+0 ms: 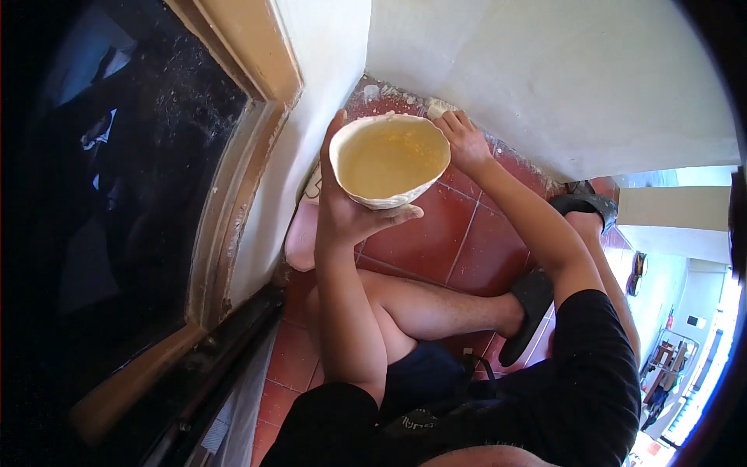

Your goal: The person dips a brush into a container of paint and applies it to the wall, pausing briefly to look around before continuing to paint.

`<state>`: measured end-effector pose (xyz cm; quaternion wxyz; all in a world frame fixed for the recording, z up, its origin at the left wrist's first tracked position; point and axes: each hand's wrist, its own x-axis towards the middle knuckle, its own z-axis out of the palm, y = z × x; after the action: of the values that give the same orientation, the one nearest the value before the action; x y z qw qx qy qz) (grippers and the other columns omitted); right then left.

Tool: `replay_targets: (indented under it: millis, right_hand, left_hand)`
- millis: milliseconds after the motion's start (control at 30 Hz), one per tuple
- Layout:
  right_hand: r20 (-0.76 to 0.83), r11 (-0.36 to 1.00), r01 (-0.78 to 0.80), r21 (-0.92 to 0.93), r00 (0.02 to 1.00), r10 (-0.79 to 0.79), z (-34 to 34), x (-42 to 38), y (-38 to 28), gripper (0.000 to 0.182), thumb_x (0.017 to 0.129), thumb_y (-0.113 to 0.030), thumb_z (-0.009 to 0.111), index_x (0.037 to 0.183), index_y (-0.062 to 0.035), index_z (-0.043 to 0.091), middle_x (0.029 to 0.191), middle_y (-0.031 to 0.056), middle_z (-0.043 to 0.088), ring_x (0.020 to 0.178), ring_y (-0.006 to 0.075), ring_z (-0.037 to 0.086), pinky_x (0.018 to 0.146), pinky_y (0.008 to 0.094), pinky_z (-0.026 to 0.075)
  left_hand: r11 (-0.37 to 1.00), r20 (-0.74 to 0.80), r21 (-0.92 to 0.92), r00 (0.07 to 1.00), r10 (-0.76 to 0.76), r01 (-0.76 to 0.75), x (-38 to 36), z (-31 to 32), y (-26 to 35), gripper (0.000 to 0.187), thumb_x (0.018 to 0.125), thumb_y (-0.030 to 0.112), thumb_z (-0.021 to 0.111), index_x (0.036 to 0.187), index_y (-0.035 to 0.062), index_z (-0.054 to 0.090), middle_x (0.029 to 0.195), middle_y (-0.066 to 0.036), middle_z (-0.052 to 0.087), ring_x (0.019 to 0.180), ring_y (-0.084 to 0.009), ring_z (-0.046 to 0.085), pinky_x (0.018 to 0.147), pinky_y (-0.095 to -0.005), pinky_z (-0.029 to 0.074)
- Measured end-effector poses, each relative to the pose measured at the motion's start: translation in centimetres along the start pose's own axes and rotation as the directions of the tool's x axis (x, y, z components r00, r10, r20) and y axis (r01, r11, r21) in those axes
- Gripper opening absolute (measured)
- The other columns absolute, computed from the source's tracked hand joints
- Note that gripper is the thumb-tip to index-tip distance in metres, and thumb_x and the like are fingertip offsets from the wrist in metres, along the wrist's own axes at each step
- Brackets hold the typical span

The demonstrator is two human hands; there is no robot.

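My left hand [350, 214] is wrapped around a bowl [389, 194], white outside with a rough, uneven rim and a cream-coloured inside. The bowl's mouth tips toward me, and the thumb lies along its near side. Beyond the bowl, low by the wall, my right hand [464, 144] has its fingers curled over a small pale cream piece [440, 108]. Part of that piece is hidden under the fingers. Whitish crumbs and smears [372, 93] lie on the floor in the corner near both hands.
Red floor tiles [424, 233] spread below my bent legs. A white wall [545, 78] runs ahead, and a brown wooden frame [253, 50] with dark glass is at left. A pink rounded object [302, 237] sits by the left wall. Dark shoes [529, 315] are on my feet.
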<state>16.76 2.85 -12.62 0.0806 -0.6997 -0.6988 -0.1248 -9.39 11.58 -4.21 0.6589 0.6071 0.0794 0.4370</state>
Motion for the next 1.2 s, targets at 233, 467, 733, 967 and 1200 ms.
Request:
replay_targets:
  millis: [233, 467, 733, 967, 1200]
  right_hand:
    - [0.026, 1.000, 0.012, 0.002, 1.000, -0.012, 1.4, 0.4, 0.8, 0.041, 0.075, -0.008, 0.066, 0.115, -0.0059, 0.055, 0.103, 0.0078, 0.057, 0.102, 0.0278, 0.058, 0.081, 0.0368, 0.056]
    - [-0.200, 0.997, -0.053, 0.064, 0.978, 0.065, -1.3, 1.8, 0.6, 0.030, 0.076, -0.003, 0.064, 0.106, -0.0066, 0.062, 0.095, 0.0071, 0.060, 0.095, 0.0274, 0.061, 0.077, 0.0380, 0.055]
    - [-0.049, 0.991, -0.076, 0.108, 0.995, 0.082, 0.2, 1.4, 1.9, 0.029, 0.077, -0.004, 0.063, 0.106, -0.0088, 0.060, 0.101, 0.0057, 0.059, 0.098, 0.0271, 0.060, 0.076, 0.0386, 0.056]
    - [-0.094, 0.988, -0.102, 0.116, 0.989, 0.114, -1.8, 1.2, 0.3, 0.032, 0.078, -0.005, 0.065, 0.110, -0.0086, 0.059, 0.103, 0.0066, 0.059, 0.099, 0.0277, 0.060, 0.079, 0.0395, 0.055]
    - [0.038, 0.985, -0.101, 0.140, 0.995, 0.097, -2.4, 2.7, 2.9, 0.029, 0.076, 0.000, 0.065, 0.105, -0.0056, 0.062, 0.100, 0.0073, 0.062, 0.094, 0.0295, 0.062, 0.078, 0.0389, 0.054]
  left_hand:
    - [0.999, 0.026, 0.044, 1.000, 0.010, -0.011, 0.0, 0.1, 0.2, 0.135, 0.054, 0.030, 0.097, 0.153, 0.0057, 0.009, 0.140, -0.019, 0.047, 0.128, -0.0304, 0.051, 0.106, -0.0443, 0.045]
    - [0.998, -0.010, 0.032, 0.999, -0.051, 0.051, -0.5, -0.8, 0.6, 0.136, 0.053, 0.034, 0.097, 0.153, 0.0041, 0.009, 0.140, -0.018, 0.048, 0.126, -0.0301, 0.053, 0.105, -0.0435, 0.046]
    - [0.992, 0.006, 0.127, 1.000, 0.006, -0.007, -0.5, -1.4, 0.6, 0.140, 0.051, 0.036, 0.098, 0.153, 0.0029, 0.009, 0.137, -0.017, 0.051, 0.125, -0.0283, 0.054, 0.104, -0.0424, 0.047]
    - [0.989, 0.015, 0.147, 1.000, 0.000, -0.002, -0.6, -1.7, 0.9, 0.140, 0.051, 0.036, 0.098, 0.153, 0.0027, 0.009, 0.137, -0.017, 0.051, 0.125, -0.0283, 0.054, 0.103, -0.0423, 0.048]
    - [0.992, 0.027, 0.124, 0.999, -0.032, 0.029, -0.5, -1.1, 0.9, 0.143, 0.051, 0.036, 0.097, 0.154, 0.0019, 0.005, 0.137, -0.017, 0.052, 0.124, -0.0281, 0.055, 0.103, -0.0421, 0.047]
